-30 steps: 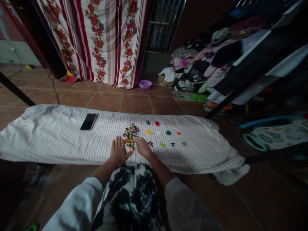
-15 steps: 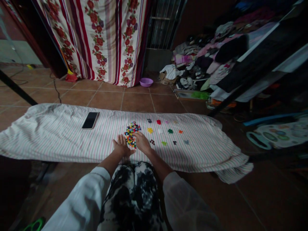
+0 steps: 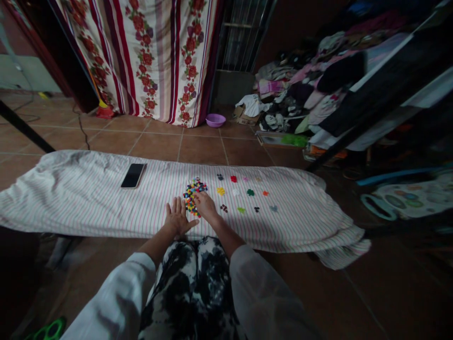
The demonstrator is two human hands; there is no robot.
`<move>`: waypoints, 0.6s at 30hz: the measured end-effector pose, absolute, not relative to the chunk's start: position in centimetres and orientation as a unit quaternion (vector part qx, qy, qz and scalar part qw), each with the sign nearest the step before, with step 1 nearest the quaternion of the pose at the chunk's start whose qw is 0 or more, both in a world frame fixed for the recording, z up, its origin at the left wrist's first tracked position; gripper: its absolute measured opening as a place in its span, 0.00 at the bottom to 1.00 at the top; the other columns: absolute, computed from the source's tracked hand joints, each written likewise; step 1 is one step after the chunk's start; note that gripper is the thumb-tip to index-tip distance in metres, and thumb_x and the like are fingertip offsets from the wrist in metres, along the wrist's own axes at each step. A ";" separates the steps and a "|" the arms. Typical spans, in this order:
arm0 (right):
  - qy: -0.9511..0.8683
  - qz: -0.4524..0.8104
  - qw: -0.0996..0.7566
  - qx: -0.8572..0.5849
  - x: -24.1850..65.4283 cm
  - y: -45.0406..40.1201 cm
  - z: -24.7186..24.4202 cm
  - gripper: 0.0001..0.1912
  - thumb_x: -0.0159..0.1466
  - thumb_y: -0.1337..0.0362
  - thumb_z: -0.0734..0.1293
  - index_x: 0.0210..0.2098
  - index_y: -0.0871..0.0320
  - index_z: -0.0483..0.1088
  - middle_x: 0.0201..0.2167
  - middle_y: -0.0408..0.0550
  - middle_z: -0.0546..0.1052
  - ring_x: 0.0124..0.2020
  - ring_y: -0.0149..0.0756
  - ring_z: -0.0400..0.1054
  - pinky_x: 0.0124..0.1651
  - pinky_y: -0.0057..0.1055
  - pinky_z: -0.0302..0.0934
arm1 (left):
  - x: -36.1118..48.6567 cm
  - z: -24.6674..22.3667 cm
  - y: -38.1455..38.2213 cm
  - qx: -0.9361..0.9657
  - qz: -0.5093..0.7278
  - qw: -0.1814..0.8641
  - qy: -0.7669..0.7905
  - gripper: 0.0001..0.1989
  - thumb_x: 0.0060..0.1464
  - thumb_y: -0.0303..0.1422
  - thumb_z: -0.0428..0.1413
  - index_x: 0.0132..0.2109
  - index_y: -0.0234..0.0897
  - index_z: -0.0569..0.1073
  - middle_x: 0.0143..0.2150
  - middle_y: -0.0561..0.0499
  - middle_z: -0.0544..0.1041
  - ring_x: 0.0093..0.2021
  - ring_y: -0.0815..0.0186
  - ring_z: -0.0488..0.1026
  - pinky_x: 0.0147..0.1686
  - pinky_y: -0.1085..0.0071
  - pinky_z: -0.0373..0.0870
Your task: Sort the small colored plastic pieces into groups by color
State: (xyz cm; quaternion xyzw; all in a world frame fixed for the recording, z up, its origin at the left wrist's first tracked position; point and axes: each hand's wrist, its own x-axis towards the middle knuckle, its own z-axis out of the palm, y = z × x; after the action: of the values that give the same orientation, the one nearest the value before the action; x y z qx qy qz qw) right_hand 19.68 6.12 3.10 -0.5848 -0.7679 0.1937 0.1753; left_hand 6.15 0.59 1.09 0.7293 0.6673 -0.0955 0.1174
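A mixed pile of tiny coloured pieces (image 3: 191, 189) lies on the striped cloth in front of me. My left hand (image 3: 177, 218) rests flat on the cloth at the pile's near left side, fingers spread and holding nothing. At the pile's right side, my right hand (image 3: 205, 206) has its fingertips drawn together among the pieces; whatever is between them is too small to make out. To the right sit small single-colour groups in rows, among them a yellow group (image 3: 221, 191), a red group (image 3: 233, 179), a dark green group (image 3: 250, 192) and a lime green group (image 3: 241, 210).
A phone (image 3: 133, 176) lies left of the pile on the striped cloth (image 3: 88, 198). Beyond are a purple basin (image 3: 215, 120) on the tiled floor, a floral curtain (image 3: 159, 61) and a heap of clothes (image 3: 300, 89). Green scissors handles (image 3: 53, 329) show at lower left.
My right hand has shifted slightly left and up over the pile. The left hand stays flat in nearly the same place. The colour groups look the same.
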 end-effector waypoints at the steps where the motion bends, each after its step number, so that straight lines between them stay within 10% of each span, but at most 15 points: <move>1: -0.765 0.192 0.168 -0.592 19.5 6.2 3.2 0.14 0.67 0.67 0.59 0.49 0.56 0.72 0.47 0.50 0.74 0.49 0.34 0.67 0.50 0.26 0.58 | 6.1 1.1 0.6 0.730 -0.095 0.118 0.667 0.51 0.53 0.61 0.29 0.69 0.23 0.36 0.71 0.34 0.30 0.71 0.48 0.26 0.65 0.44 0.32; 18: -0.781 0.175 0.120 -0.587 19.4 7.6 3.4 0.11 0.67 0.63 0.60 0.44 0.53 0.74 0.43 0.49 0.74 0.42 0.34 0.69 0.43 0.28 0.59 | 6.7 2.7 0.7 0.711 -0.128 0.140 0.678 0.52 0.51 0.62 0.28 0.69 0.23 0.35 0.71 0.35 0.30 0.71 0.48 0.26 0.65 0.44 0.31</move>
State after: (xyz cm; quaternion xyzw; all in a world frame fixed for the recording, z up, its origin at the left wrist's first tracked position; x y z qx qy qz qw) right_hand 19.41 7.62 3.41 -0.5872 -0.7810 0.1753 0.1204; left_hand 6.72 0.72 2.70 0.7107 0.6775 -0.1279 0.1397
